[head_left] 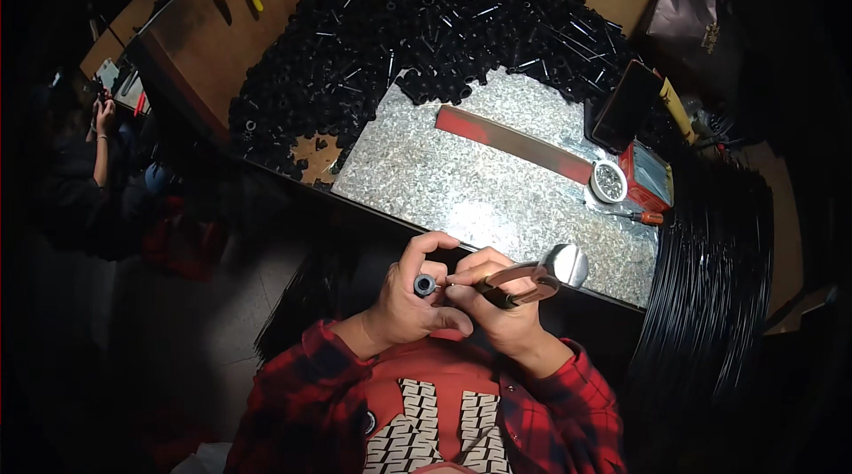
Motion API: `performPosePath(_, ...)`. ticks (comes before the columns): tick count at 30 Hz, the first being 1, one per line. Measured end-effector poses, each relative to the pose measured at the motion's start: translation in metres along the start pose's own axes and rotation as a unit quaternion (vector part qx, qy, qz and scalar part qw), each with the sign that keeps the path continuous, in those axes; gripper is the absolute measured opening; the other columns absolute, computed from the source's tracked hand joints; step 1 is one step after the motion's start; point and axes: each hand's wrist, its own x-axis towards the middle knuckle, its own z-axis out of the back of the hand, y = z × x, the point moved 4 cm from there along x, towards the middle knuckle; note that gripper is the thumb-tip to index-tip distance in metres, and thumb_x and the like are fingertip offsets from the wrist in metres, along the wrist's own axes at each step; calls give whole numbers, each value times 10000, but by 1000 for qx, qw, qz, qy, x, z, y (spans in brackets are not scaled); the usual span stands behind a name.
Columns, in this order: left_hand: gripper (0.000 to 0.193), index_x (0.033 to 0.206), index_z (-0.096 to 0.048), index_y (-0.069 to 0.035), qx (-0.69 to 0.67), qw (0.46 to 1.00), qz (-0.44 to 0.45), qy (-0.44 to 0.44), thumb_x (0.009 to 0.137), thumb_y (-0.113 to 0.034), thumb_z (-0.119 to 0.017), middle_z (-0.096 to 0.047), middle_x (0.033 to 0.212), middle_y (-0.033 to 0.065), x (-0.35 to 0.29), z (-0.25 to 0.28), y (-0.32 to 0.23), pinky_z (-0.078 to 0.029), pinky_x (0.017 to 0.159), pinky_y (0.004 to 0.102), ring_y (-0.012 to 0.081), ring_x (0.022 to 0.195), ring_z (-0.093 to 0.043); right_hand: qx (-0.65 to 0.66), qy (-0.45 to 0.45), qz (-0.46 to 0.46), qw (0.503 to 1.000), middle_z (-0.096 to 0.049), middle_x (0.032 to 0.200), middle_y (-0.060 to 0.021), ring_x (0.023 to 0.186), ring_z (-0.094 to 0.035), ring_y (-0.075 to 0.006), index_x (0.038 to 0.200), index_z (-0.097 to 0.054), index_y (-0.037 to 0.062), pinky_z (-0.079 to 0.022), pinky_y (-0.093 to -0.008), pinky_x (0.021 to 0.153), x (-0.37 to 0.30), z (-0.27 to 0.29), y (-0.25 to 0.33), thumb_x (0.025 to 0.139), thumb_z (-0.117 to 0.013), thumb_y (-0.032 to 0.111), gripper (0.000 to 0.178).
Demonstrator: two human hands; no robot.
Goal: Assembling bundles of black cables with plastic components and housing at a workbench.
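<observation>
My left hand (404,301) is closed round a small black tubular part (425,284), its round open end facing up. In my right hand (506,319) is a hand tool like pincers (524,280), with dark curved handles and a broad rounded silver head (565,266) pointing right. The right thumb and fingertips pinch together close beside the black part. Something tiny and shiny seems to be between them, too small to name. Both hands are held just in front of the table's near edge.
A big heap of black parts mixed with thin metal pins (444,21) fills the table's back. On the speckled slab (399,172) lie a long flat bar (515,147), a white cup of small pieces (609,181) and a screwdriver (650,218). Black strands (710,279) hang right. Another person's hand (105,114) shows left.
</observation>
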Motion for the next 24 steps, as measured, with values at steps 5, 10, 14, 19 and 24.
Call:
performPosePath(5, 973, 1265, -300, -21, -44, 999, 7, 22, 548, -412, -830, -628, 755, 42, -2, -3, 3, -437, 579, 186, 61, 688, -579, -5, 4, 2, 1000, -595, 887, -77, 757, -587, -130, 868, -665, 14, -489, -257, 661, -1, -4, -2, 791, -655, -46, 99)
performPosePath(10, 939, 1264, -308, -29, -11, 999, -10, 34, 581, -390, -843, -659, 817, 91, -1, -2, 1, -488, 639, 228, 110, 745, -626, -51, -6, 12, 999, -599, 861, -79, 748, -580, -143, 869, -664, 13, -479, -261, 649, 1, -6, 3, 770, -665, -55, 120)
performPosePath(14, 916, 1265, -314, -24, 32, 998, -56, 24, 621, -399, -844, -653, 768, 93, 0, -2, -3, -486, 626, 243, 125, 704, -630, -42, -15, 16, 999, -596, 845, -82, 741, -573, -148, 857, -659, 13, -472, -266, 641, 1, -8, 0, 765, -663, -59, 117)
performPosePath(19, 929, 1265, -311, -10, 40, 997, -60, 21, 617, -417, -839, -644, 743, 88, 1, 0, 0, -473, 603, 244, 124, 686, -622, -42, -5, 34, 999, -586, 844, -85, 723, -556, -142, 825, -646, 10, -458, -270, 617, 2, -10, 0, 771, -648, -58, 87)
performPosePath(24, 940, 1271, -306, -5, 23, 998, -51, 19, 625, -454, -821, -626, 705, 78, 2, 1, -1, -459, 583, 241, 115, 660, -606, -51, -13, 37, 998, -580, 850, -87, 717, -553, -143, 830, -645, 16, -461, -272, 613, 4, -14, 2, 775, -647, -51, 86)
